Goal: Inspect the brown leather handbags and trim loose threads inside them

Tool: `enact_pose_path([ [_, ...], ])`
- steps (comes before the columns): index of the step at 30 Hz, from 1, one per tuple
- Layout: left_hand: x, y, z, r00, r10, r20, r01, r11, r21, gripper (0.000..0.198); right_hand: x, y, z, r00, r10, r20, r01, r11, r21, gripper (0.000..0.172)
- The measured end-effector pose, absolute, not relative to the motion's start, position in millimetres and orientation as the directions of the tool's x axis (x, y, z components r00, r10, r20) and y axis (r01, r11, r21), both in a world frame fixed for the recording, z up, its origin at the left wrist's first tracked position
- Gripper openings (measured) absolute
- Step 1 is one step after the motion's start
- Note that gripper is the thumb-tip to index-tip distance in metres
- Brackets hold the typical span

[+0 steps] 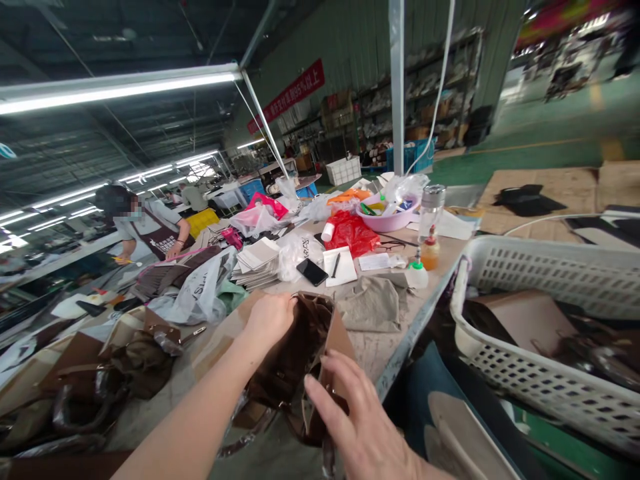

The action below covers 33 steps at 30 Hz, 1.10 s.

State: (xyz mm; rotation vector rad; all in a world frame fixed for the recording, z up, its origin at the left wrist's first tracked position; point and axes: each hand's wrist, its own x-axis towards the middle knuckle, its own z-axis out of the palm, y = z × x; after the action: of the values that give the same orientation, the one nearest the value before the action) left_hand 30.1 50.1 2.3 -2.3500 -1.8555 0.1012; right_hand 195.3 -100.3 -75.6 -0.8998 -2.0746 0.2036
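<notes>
Brown handbag [300, 360] sits at the near middle of the worktable [373, 347], its dark-lined mouth facing up and back toward the wearer; the long axis of that mouth runs from far to near, and a plastic-wrapped handle [245, 437] lies on its near left. The left hand [270, 320] is clamped on the far left part of the rim; the right hand [353, 407] touches the near right wall, thumb and fingers apart.

Left of the handbag lie more brown bags [83, 363], some handles wrapped in clear plastic; just beyond it are a grey-brown cloth [373, 305], a black phone [313, 272] and a stack of flat pieces [256, 262].

On the right, a white perforated basket [520, 367] holds a smooth brown bag [530, 320] and other dark items too blurred to tell; on the far part of the table, a lilac basin [387, 223] contains clear plastic and green-handled tools; right of it stand a clear jar [431, 210], an orange-filled bottle [429, 259] and, nearer, a small bottle with a green cap [417, 275]; a red plastic bag [350, 233] lies just left of the basin; farther left, a co-worker in an apron [153, 230] leans by the table.
</notes>
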Motion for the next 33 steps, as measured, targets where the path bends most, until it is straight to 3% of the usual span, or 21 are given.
enact_pose_path([
  [4,34.2,49.8,3.1,0.214,0.976,0.040,0.969,-0.207,-0.137,0.042,169.9,-101.7,-89.5,-0.381,0.717,0.584,0.569,0.680,-0.463,0.117],
  [11,20.0,39.3,30.7,0.139,0.990,-0.026,0.990,-0.139,-0.001,0.033,216.4,-91.2,-67.3,-0.290,0.875,0.388,0.579,0.483,-0.656,0.105],
  [14,-2.4,17.7,49.4,0.076,0.983,-0.169,0.986,-0.048,0.162,0.035,256.5,-62.1,-45.5,-0.333,0.839,0.430,0.471,0.543,-0.695,0.102],
  [16,-19.4,-1.1,55.6,0.023,0.944,-0.328,0.937,0.094,0.336,0.033,273.9,-37.4,-36.8,-0.437,0.799,0.413,0.381,0.580,-0.720,0.096],
  [18,-33.8,-19.6,54.2,0.003,0.906,-0.422,0.913,0.170,0.371,0.033,280.0,-13.7,-37.2,-0.497,0.777,0.385,0.318,0.576,-0.753,0.085],
  [20,-43.2,-35.1,47.4,-0.027,0.880,-0.475,0.937,0.188,0.295,0.037,276.0,4.9,-45.6,-0.541,0.775,0.327,0.329,0.553,-0.766,0.076],
  [22,-46.9,-46.3,40.5,-0.059,0.908,-0.415,0.982,0.127,0.139,0.042,266.7,15.7,-56.8,-0.577,0.770,0.272,0.363,0.540,-0.759,0.071],
  [25,-43.6,-54.3,37.3,0.030,0.992,-0.126,0.996,-0.040,-0.083,0.035,254.4,18.6,-67.0,-0.580,0.758,0.300,0.383,0.578,-0.721,0.066],
  [29,-24.8,-49.2,39.4,0.393,0.914,0.099,0.920,-0.392,-0.034,0.035,252.4,13.6,-64.0,-0.629,0.678,0.379,0.332,0.676,-0.658,0.067],
  [33,3.1,-29.2,31.4,0.619,0.772,0.142,0.779,-0.627,0.009,0.028,261.0,13.2,-61.8,-0.630,0.716,0.303,0.265,0.564,-0.782,0.072],
])
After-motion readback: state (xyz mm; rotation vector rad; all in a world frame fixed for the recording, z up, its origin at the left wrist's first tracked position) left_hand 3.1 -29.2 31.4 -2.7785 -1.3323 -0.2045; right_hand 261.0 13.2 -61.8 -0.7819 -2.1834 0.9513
